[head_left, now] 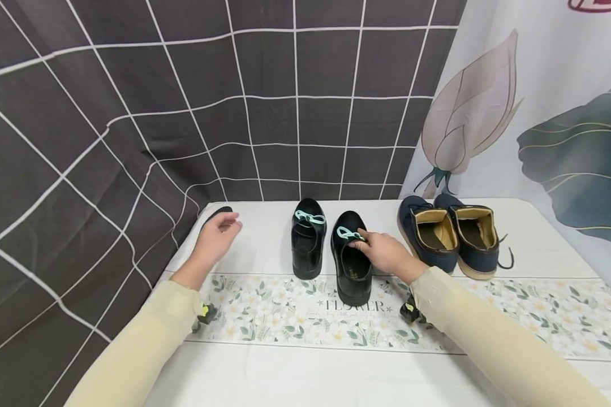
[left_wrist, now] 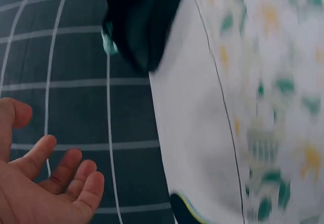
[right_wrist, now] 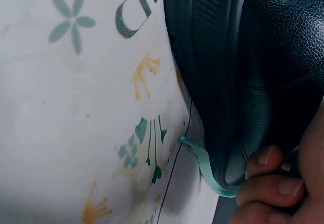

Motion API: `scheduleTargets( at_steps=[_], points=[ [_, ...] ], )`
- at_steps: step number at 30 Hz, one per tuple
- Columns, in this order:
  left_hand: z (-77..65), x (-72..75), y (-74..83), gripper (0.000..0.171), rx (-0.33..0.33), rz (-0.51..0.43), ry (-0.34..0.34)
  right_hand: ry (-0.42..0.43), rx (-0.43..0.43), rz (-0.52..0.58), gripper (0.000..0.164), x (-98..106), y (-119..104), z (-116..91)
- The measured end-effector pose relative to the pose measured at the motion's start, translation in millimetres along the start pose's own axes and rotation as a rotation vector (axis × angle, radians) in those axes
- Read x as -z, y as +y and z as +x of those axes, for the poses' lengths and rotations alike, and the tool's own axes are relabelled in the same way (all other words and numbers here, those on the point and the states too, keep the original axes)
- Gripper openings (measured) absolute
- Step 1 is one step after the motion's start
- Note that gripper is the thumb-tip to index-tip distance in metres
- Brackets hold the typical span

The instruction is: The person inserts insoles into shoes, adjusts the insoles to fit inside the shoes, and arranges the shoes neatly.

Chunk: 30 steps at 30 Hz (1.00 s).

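Two black leather shoes with mint-green laces stand on the white cloth, toes pointing away. My right hand point(head_left: 387, 253) grips the right black shoe point(head_left: 355, 282) by the edge of its opening beside the bow. In the right wrist view, curled fingers point(right_wrist: 271, 188) lie against this shoe's side point(right_wrist: 283, 41), and a mint lace end point(right_wrist: 202, 160) hangs below them. The left black shoe point(head_left: 308, 261) stands apart from both hands. Holding nothing, my left hand point(head_left: 215, 243) is raised at the left with fingers loosely bent, partly hiding a dark object point(head_left: 220, 211).
A pair of navy shoes point(head_left: 440, 254) with tan linings stands at the right, a loose lace point(head_left: 509, 257) trailing beside it. A flowered band point(head_left: 285, 316) crosses the white cloth point(head_left: 265, 367). Behind and to the left hangs a dark gridded cloth point(head_left: 265, 68).
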<state>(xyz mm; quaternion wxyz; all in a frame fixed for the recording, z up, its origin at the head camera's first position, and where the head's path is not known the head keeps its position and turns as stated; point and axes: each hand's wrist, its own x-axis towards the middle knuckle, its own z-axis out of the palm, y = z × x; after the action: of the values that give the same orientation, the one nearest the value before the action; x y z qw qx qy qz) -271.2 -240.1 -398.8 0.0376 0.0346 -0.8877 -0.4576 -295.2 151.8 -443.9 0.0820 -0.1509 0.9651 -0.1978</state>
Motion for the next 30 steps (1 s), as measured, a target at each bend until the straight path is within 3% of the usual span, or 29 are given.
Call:
scheduleTargets(
  at_steps=[9, 17, 22, 30],
  points=[
    [25.0, 20.9, -30.1, 0.058, 0.110, 0.313, -0.135, 0.011, 0.000, 0.008, 0.070, 1.1, 1.7, 0.4],
    [32.8, 34.8, -53.3, 0.060, 0.225, 0.379, -0.204, 0.004, 0.011, 0.009, 0.070, 0.0, 1.3, 0.4],
    [32.5, 30.4, -63.8, 0.060, 0.214, 0.451, -0.264, 0.007, 0.009, 0.008, 0.070, -0.5, 1.2, 0.8],
    [28.6, 22.1, -65.5, 0.059, 0.138, 0.607, -0.260, 0.009, 0.005, 0.016, 0.072, -1.9, 2.1, 1.3]
  ],
)
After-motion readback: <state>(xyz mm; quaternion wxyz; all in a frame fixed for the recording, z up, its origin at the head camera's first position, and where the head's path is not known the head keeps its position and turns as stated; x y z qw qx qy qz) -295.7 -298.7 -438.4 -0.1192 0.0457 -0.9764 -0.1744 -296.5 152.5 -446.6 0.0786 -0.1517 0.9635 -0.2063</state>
